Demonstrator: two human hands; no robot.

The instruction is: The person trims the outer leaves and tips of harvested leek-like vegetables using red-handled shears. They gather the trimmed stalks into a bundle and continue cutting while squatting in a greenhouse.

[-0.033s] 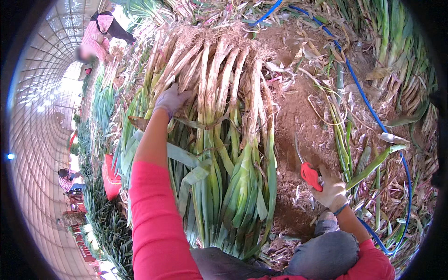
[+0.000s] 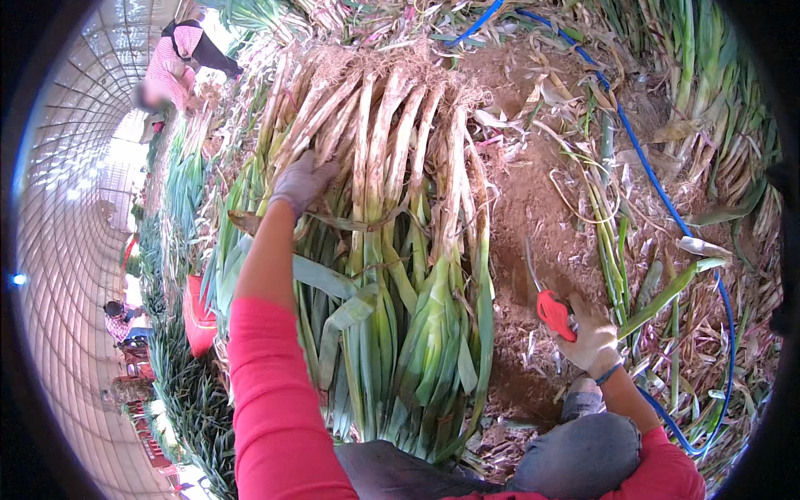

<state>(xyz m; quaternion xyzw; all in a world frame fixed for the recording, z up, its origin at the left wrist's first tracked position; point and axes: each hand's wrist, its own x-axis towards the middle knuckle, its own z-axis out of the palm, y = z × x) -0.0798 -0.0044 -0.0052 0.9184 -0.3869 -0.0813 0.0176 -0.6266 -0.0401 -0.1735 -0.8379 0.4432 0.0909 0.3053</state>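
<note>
Red-handled curved knife [image 2: 552, 310] sits gripped in the gloved right hand [image 2: 593, 340], blade [image 2: 531, 262] bare; the gloved left hand [image 2: 302, 183] rests on leeks [image 2: 377, 158] heaped before the knees [image 2: 583, 450], roots [image 2: 408, 62] outward, and whether its fingers close I cannot tell. Tangled roots could drag neighbours if 1 stem were pulled; a careless swing could nick leaves [image 2: 433, 333].

One gloved left hand [image 2: 306, 179], one gloved right hand [image 2: 589, 337], one red-handled tool [image 2: 552, 310], one blue wrist band [image 2: 609, 374], one blue hose [image 2: 637, 150] and two other people [image 2: 173, 71] are seen among leeks [image 2: 437, 321] too tangled to count with certainty.
</note>
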